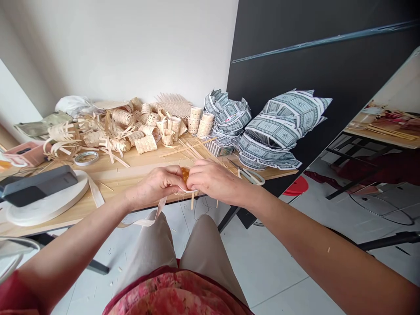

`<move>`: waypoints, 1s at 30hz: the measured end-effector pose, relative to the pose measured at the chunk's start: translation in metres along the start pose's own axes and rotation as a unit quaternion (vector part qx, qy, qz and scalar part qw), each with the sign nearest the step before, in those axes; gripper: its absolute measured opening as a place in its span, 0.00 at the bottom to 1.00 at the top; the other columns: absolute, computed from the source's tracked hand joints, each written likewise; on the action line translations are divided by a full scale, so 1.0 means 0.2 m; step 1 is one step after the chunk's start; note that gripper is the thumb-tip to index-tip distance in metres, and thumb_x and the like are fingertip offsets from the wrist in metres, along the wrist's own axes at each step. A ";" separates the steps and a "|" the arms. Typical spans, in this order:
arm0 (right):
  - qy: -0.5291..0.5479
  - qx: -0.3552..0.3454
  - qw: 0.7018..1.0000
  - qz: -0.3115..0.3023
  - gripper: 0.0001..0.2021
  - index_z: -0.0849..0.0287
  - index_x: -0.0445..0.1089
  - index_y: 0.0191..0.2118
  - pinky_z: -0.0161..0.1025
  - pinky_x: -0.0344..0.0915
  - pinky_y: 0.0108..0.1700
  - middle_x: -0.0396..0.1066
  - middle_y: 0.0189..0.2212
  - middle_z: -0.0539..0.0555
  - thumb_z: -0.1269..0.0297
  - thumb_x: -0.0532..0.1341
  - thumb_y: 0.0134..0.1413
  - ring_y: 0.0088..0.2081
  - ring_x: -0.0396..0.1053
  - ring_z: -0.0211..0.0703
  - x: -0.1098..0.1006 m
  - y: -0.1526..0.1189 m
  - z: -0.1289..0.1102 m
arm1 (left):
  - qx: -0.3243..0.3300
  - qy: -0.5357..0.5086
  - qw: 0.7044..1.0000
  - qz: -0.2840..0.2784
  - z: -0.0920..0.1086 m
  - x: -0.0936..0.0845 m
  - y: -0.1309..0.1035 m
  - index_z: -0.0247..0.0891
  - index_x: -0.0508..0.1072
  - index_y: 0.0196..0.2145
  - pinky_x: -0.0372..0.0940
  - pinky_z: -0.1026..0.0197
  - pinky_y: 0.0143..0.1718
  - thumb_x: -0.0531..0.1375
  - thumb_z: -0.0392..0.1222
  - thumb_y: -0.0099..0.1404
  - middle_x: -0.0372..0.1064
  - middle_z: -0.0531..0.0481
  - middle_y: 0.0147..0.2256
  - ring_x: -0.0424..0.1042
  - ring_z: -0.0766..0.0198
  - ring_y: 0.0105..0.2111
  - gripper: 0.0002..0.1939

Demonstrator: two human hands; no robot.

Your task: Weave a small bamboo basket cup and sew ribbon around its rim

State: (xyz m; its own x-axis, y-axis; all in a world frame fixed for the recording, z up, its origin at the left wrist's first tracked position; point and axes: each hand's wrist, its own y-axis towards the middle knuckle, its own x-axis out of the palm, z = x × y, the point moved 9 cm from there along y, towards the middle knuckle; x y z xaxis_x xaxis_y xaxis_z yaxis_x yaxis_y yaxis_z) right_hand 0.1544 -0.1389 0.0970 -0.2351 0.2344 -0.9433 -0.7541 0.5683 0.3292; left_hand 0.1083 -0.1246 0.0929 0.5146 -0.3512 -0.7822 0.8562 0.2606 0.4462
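Over the table's front edge, my left hand (160,181) is closed, pinching a cream flat strip (146,222) that loops down above my knees. My right hand (215,181) is closed too, its fingertips at the strip's pale edge beside the left. Between the hands shows a small amber-orange piece (185,174), mostly hidden by fingers; its kind cannot be made out. Thin wooden slivers (192,200) stick out below the hands. From the left hand the strip leads back towards a large flat roll (49,210) on the table.
A phone (42,186) lies on the roll. Woven splint pieces (146,143) are heaped along the wall, near a tape roll (86,158) and a pink basket (28,154). At right are scissors (252,176) and vessels built from playing cards (272,131). A red stool (296,186) stands beyond.
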 end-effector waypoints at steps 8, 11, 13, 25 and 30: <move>-0.026 -0.002 1.000 0.009 0.13 0.61 0.66 0.19 0.36 0.48 0.35 0.65 0.20 0.47 0.75 0.56 0.53 0.29 0.55 0.37 -0.03 0.01 0.00 | 0.028 0.081 0.996 0.010 0.05 -0.01 0.01 0.35 0.75 0.33 0.62 0.68 0.35 0.54 0.37 0.64 0.68 0.48 0.33 0.68 0.69 0.33 0.09; -0.003 0.001 1.000 0.001 0.13 0.61 0.66 0.19 0.36 0.48 0.34 0.65 0.20 0.48 0.74 0.56 0.53 0.31 0.56 0.37 -0.01 0.02 0.00 | 0.032 0.089 0.995 0.023 0.05 -0.01 0.01 0.36 0.74 0.34 0.63 0.68 0.34 0.54 0.36 0.64 0.68 0.49 0.31 0.68 0.69 0.32 0.09; -0.016 0.006 1.000 -0.009 0.11 0.61 0.66 0.21 0.36 0.48 0.33 0.64 0.20 0.48 0.74 0.56 0.53 0.30 0.56 0.38 -0.01 0.01 0.00 | 0.035 0.101 0.994 0.032 0.05 -0.01 0.00 0.36 0.74 0.33 0.63 0.69 0.33 0.54 0.36 0.64 0.68 0.49 0.30 0.68 0.69 0.31 0.09; 0.122 0.269 0.951 0.085 0.09 0.56 0.61 0.33 0.31 0.48 0.25 0.61 0.22 0.44 0.77 0.54 0.47 0.23 0.56 0.32 -0.09 -0.16 0.08 | -0.013 0.202 0.978 0.051 0.00 -0.04 -0.04 0.37 0.72 0.43 0.65 0.64 0.35 0.52 0.36 0.65 0.68 0.47 0.34 0.69 0.65 0.35 0.12; 0.395 0.330 0.843 0.157 0.08 0.56 0.57 0.36 0.29 0.53 0.23 0.58 0.22 0.44 0.73 0.53 0.48 0.22 0.57 0.31 0.09 -0.28 0.11 | -0.017 0.189 0.977 0.093 -0.02 -0.07 -0.04 0.38 0.73 0.42 0.65 0.65 0.33 0.53 0.37 0.64 0.66 0.48 0.32 0.68 0.66 0.33 0.11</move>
State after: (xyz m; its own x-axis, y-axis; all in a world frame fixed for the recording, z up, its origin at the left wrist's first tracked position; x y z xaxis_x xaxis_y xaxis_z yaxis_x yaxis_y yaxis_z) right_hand 0.2055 -0.1493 0.0621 -0.8913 0.0052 -0.4533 -0.1337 0.9525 0.2737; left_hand 0.0950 -0.1189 0.0984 0.6015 0.0608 -0.7965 0.7441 0.3203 0.5863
